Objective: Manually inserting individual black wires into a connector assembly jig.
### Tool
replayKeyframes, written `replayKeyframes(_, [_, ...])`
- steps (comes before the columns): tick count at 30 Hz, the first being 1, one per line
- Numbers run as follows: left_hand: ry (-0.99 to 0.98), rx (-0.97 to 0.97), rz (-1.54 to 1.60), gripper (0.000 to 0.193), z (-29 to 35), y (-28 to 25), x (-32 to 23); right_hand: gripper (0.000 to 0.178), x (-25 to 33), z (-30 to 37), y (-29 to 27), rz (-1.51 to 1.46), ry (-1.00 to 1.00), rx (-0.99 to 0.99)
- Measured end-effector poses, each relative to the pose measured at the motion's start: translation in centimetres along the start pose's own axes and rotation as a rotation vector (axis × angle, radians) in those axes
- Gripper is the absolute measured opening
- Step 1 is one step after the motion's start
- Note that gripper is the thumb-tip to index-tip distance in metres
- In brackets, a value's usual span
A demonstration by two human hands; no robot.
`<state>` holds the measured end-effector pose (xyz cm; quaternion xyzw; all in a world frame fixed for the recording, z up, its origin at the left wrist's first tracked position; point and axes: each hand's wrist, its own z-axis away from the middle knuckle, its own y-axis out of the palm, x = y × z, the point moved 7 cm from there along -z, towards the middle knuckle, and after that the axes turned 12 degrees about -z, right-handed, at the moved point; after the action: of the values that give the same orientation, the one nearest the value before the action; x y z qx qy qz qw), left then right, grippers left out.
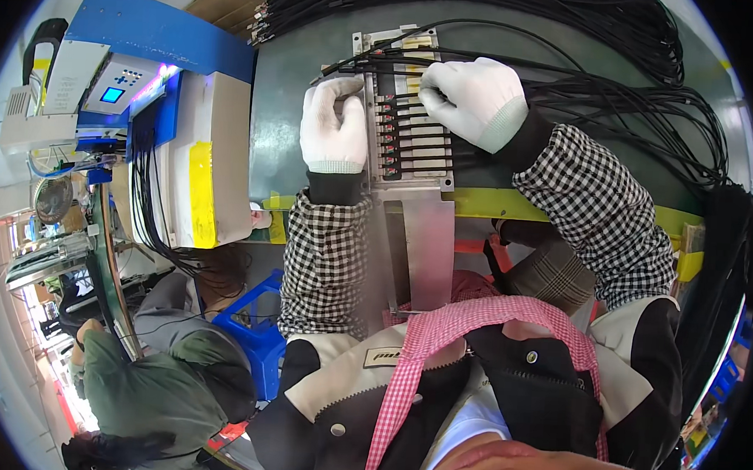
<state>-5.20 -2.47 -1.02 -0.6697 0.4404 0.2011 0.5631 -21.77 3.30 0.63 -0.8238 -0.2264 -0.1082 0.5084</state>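
A metal fixture (414, 172) with a row of parallel slots lies on the bench, with several black cables (428, 147) side by side in it. Small red and silver connector ends (388, 139) line its left side. My left hand (334, 126), in a white glove, is at the left edge of the fixture with fingers curled closed; what its fingertips hold is hidden. The tip of a loose black cable shows just beyond it. My right hand (479, 102), gloved too, is above the right side, its thumb and fingers pinched on a black cable at the slots.
Bundles of black cable (490, 11) lie along the bench's far side, with more coiled at the right. A blue and white machine (170, 33) with a small lit screen stands left, cables hanging from it. A metal chute (429, 246) slopes toward me. Another person (168, 386) sits lower left by a blue stool (260, 335).
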Motion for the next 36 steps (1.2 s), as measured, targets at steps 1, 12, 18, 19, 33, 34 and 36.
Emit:
replayKeyframes(1, [-0.015, 0.006, -0.05, 0.021, 0.1, 0.0, -0.1, 0.005, 0.1, -0.2, 0.2, 0.023, -0.002, 0.007])
replayKeyframes(12, [0.529, -0.004, -0.796, 0.026, 1.3, 0.7, -5.8, 0.01, 1.7, 0.0, -2.3, 0.208, -0.192, -0.014])
replayKeyframes(18, [0.742, 0.019, -0.977, 0.033, 2.4, 2.4, -7.1, 0.015, 2.9, 2.5, 0.1, 0.524, -0.208, 0.16])
replayKeyframes(19, [0.743, 0.019, -0.973, 0.033, 2.7, 2.5, -7.4, 0.015, 2.9, 2.4, -0.1, 0.527, -0.207, 0.161])
replayKeyframes(33, [0.619, 0.054, -1.085, 0.02, 0.6, 3.5, -8.7, 0.013, -7.2, -1.0, -2.8, 0.012, 0.049, 0.024])
replayKeyframes(34, [0.614, 0.063, -1.047, 0.017, -0.1, 3.3, -8.4, 0.014, -7.1, -1.0, -2.9, -0.035, 0.029, -0.002])
replayKeyframes(36, [0.539, 0.126, -1.056, 0.014, -1.6, 4.1, -7.9, 0.015, -6.8, -1.2, -3.7, -0.102, -0.017, -0.032])
